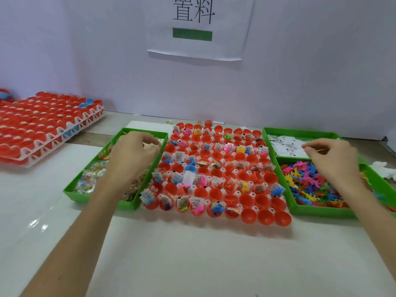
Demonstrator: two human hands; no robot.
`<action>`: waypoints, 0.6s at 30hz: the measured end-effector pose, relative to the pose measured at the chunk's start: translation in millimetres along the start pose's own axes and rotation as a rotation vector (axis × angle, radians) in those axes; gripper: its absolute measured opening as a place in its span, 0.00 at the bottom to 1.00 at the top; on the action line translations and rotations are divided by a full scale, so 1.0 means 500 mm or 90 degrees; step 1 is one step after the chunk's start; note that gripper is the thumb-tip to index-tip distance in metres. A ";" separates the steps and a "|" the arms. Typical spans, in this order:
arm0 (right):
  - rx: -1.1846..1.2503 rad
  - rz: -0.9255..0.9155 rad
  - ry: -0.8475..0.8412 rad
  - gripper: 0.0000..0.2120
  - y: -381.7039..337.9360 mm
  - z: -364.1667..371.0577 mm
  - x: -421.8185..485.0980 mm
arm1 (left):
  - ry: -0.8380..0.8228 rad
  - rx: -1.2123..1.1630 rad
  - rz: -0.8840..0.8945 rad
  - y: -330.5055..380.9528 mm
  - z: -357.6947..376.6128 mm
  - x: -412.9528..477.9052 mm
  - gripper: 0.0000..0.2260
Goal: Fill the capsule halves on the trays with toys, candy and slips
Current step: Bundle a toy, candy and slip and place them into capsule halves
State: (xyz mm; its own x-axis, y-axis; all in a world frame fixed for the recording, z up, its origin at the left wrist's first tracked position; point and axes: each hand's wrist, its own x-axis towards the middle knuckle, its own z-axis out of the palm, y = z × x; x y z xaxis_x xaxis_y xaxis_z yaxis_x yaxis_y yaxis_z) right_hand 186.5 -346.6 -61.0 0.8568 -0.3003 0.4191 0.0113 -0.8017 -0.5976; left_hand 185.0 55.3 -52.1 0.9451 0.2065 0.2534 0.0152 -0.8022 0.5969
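The red capsule halves (249, 215) sit open side up in a white tray (237, 193) in the middle of the desk (192, 254). Most already hold a slip, a toy or a wrapped candy. The halves along the tray's near right corner and a few scattered through the middle look bare.

Left of the tray, the left hand (134, 154) hovers over the green candy bin (70, 192) with its fingers (150, 139) curled down. Blur hides whether they hold anything. Right of the tray, the right hand (334, 159) is above the slip bin (300, 132), just behind the toy bin (321, 212). Its fingers (310, 150) are bent with the thumb close to the forefinger, and I cannot tell if a slip is pinched.

The step seems to be picking up stock with both hands. To do it well, take one piece per pinch, work along the rows towards the bare corner, and drop each piece straight down so nothing bounces into a neighbouring half.
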 end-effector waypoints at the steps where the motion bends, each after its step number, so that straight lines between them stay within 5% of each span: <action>1: -0.042 0.005 -0.021 0.07 0.009 0.007 0.017 | 0.001 0.029 -0.010 -0.009 0.002 0.011 0.09; 8: -0.305 0.093 -0.222 0.12 0.068 0.027 0.111 | -0.031 0.097 -0.022 -0.039 0.037 0.044 0.07; 12: -0.250 0.088 -0.189 0.04 0.069 0.037 0.117 | 0.011 0.100 -0.030 -0.043 0.043 0.044 0.04; 18: -0.220 0.079 -0.144 0.05 0.066 0.039 0.111 | 0.067 0.098 -0.054 -0.065 0.037 0.044 0.05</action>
State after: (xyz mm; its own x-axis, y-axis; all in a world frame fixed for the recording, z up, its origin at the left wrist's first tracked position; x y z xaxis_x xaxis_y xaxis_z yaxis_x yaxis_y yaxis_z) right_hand 244.5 -379.5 -70.7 0.9325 -0.3157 0.1756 -0.2395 -0.9042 -0.3535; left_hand 211.1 75.4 -80.0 0.8992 0.3273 0.2903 0.1502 -0.8542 0.4978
